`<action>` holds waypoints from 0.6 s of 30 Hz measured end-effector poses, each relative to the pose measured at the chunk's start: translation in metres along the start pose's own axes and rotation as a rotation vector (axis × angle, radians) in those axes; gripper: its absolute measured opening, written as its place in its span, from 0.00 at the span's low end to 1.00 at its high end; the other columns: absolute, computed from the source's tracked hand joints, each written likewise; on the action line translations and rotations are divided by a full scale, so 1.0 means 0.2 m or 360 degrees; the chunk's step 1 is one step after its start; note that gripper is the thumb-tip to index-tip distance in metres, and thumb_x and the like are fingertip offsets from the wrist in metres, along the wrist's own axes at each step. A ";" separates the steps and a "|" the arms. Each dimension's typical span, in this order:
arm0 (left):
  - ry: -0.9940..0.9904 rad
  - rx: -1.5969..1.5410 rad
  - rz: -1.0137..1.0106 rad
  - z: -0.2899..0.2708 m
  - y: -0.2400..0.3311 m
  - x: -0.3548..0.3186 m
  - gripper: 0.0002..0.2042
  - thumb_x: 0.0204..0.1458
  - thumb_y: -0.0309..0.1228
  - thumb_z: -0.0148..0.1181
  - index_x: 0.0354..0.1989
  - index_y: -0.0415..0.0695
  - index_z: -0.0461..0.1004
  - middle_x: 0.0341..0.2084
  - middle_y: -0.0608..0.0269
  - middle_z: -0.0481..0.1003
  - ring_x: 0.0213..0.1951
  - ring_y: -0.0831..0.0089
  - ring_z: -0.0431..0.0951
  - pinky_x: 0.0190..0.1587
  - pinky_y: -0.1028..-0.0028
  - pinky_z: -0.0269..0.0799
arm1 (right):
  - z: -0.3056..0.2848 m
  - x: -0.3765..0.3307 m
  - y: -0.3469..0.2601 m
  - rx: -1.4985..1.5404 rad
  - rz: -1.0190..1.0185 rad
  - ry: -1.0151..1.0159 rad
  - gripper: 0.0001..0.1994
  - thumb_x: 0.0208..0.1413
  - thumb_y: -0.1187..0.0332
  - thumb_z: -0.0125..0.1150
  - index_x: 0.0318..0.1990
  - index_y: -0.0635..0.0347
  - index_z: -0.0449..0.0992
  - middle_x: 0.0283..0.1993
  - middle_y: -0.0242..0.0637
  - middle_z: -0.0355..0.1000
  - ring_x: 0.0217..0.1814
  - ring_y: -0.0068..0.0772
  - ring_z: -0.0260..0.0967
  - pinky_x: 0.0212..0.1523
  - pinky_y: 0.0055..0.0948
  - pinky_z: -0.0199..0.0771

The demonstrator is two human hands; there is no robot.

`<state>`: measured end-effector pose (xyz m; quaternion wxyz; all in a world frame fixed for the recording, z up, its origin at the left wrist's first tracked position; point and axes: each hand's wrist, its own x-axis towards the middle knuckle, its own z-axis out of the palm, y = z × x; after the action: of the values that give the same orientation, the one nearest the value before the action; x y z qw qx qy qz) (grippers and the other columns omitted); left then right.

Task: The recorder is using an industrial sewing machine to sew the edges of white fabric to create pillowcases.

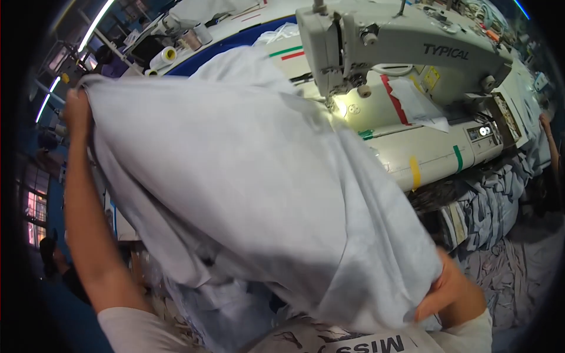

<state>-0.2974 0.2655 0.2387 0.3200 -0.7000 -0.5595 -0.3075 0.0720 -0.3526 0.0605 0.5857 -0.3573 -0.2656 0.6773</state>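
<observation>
A large piece of pale grey fabric (235, 165) is stretched between my two hands, across the front of the sewing machine (406, 47). At the upper left, my left hand (77, 112) is closed on the fabric's far corner, with that arm extended. Down at the lower right, my right hand (447, 291) grips the near edge, thumb on top. The cloth's upper edge runs close by the lit needle area, and I cannot tell whether it lies under the presser foot. Folds hang from its lower side toward my lap.
Thread cones (168, 57) stand at the back left. A white paper-like piece (419, 105) lies on the machine bed beside a red strip. Heaps of grey cloth (491, 203) hang and lie at the right. Another person's arm (550, 141) shows at the far right.
</observation>
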 end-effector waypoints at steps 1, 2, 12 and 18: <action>0.0205 -0.0052 0.0092 0.01 0.00 0.24 0.20 0.56 0.43 0.42 0.42 0.36 0.69 0.42 0.35 0.72 0.46 0.38 0.71 0.48 0.50 0.64 | -0.01 -0.08 0.05 -0.0025 0.0140 0.0091 0.18 0.41 0.80 0.71 0.43 0.71 0.77 0.46 0.42 0.76 0.50 0.29 0.70 0.52 0.28 0.66; 0.0128 -0.0018 0.0131 0.02 0.03 0.47 0.21 0.55 0.43 0.42 0.42 0.36 0.69 0.43 0.36 0.72 0.47 0.38 0.71 0.49 0.49 0.64 | -0.09 -0.09 0.14 -0.0286 0.0121 -0.0134 0.20 0.44 0.75 0.71 0.47 0.67 0.76 0.49 0.39 0.74 0.51 0.28 0.69 0.51 0.27 0.66; -0.0118 -0.0141 -0.0077 0.91 -0.04 0.14 0.15 0.55 0.40 0.47 0.37 0.39 0.70 0.37 0.36 0.74 0.43 0.38 0.73 0.43 0.50 0.66 | -0.46 0.13 0.60 -0.1440 -0.0048 0.0860 0.41 0.38 0.57 0.74 0.61 0.61 0.61 0.56 0.50 0.62 0.60 0.50 0.62 0.57 0.37 0.64; -0.0621 -0.1051 0.0057 0.57 0.29 -0.70 0.26 0.58 0.42 0.51 0.59 0.37 0.59 0.55 0.46 0.67 0.57 0.52 0.66 0.56 0.62 0.62 | -0.49 0.62 0.65 -0.0792 -0.0163 0.0613 0.24 0.44 0.63 0.72 0.47 0.67 0.74 0.45 0.42 0.75 0.48 0.31 0.70 0.50 0.29 0.67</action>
<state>-0.2576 0.2638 0.0543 -0.0300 -0.8204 -0.4684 -0.3266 0.0644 -0.2592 -0.1215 0.5532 -0.5974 -0.3249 0.4812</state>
